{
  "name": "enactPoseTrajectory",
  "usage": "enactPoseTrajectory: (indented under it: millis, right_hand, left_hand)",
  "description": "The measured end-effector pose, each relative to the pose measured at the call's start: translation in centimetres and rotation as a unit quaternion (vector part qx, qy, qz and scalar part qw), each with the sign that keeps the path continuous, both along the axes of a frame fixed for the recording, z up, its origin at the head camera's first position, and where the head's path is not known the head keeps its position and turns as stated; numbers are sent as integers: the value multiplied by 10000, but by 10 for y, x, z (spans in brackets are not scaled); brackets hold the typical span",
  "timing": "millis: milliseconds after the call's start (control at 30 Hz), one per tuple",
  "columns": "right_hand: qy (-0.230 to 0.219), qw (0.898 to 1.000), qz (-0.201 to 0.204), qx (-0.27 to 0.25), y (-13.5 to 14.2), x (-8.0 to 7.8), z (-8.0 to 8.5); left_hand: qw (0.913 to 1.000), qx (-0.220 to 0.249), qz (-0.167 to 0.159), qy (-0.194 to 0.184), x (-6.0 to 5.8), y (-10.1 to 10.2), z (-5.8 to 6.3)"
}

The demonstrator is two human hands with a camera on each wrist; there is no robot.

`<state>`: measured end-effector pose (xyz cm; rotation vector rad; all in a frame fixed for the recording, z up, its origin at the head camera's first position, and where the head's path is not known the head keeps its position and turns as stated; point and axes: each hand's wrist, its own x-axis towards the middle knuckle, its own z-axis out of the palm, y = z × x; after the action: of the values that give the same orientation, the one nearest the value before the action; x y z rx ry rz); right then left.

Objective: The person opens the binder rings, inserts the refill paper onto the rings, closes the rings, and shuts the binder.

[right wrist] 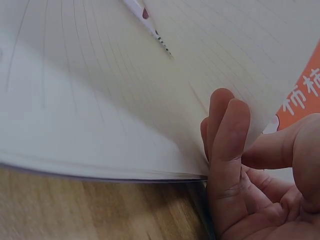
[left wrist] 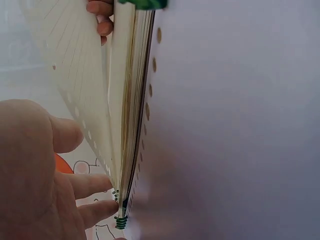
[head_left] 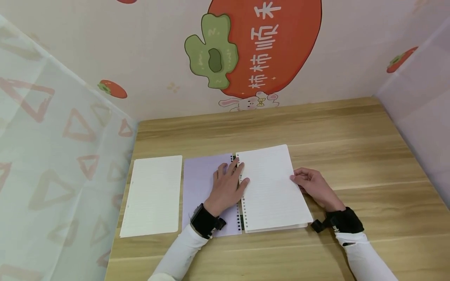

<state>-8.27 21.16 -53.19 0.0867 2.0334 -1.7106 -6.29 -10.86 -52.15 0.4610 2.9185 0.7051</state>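
Note:
A loose-leaf notebook lies spread on the table, its purple cover (head_left: 198,183) to the left and lined white pages to the right. Green binder rings (left wrist: 121,222) show at the end of the spine in the left wrist view. My left hand (head_left: 226,189) lies across the cover and spine, its fingers extended and fingertips at the rings and the punched edge. With thumb and fingers, my right hand (head_left: 314,185) pinches the right edge of the top lined sheet (head_left: 270,187). That sheet stands partly lifted off the page stack (left wrist: 136,100).
Left of the notebook lies a separate lined sheet (head_left: 151,195) with small holes along its left edge. Wooden tabletop (head_left: 369,164) extends right of the notebook. A printed backdrop (head_left: 154,58) stands behind the table, with another hanging along the left side.

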Motion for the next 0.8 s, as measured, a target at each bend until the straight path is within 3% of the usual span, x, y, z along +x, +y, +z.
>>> enactPoseTrajectory:
  millis: [233, 533, 800]
  right_hand:
    - [81, 9999, 99, 19, 0, 1, 4]
    - [69, 9999, 61, 114, 2, 0, 3]
    - [-17, 10000, 63, 32, 1, 0, 4]
  left_hand:
    - [9999, -126, 46, -53, 3, 0, 1]
    - [9995, -241, -139, 131, 2, -4, 3]
    - [9995, 207, -188, 136, 27, -14, 14]
